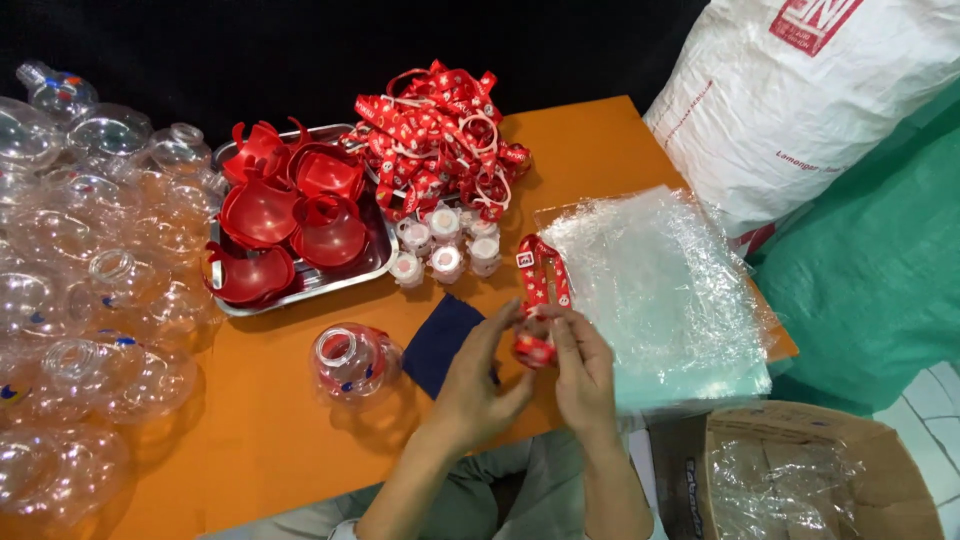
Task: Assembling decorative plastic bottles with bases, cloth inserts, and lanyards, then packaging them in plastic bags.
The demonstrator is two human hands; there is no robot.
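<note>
My left hand [478, 372] and my right hand [580, 365] meet over the near edge of the orange table [290, 440]. Together their fingertips pinch the lower end of a red patterned strap [541, 282], which loops away from me toward the clear plastic bags [655, 290]. A dark blue cloth [440, 340] lies just under my left hand. A clear round bottle [352, 362] with red inside stands to the left of it.
A metal tray [345, 280] holds red plastic pieces [285, 215]. Behind it lie a heap of red straps [440, 135] and several small white caps [445, 245]. Many clear bottles [90, 300] crowd the left. A white sack [810, 110] and a cardboard box [800, 475] sit at right.
</note>
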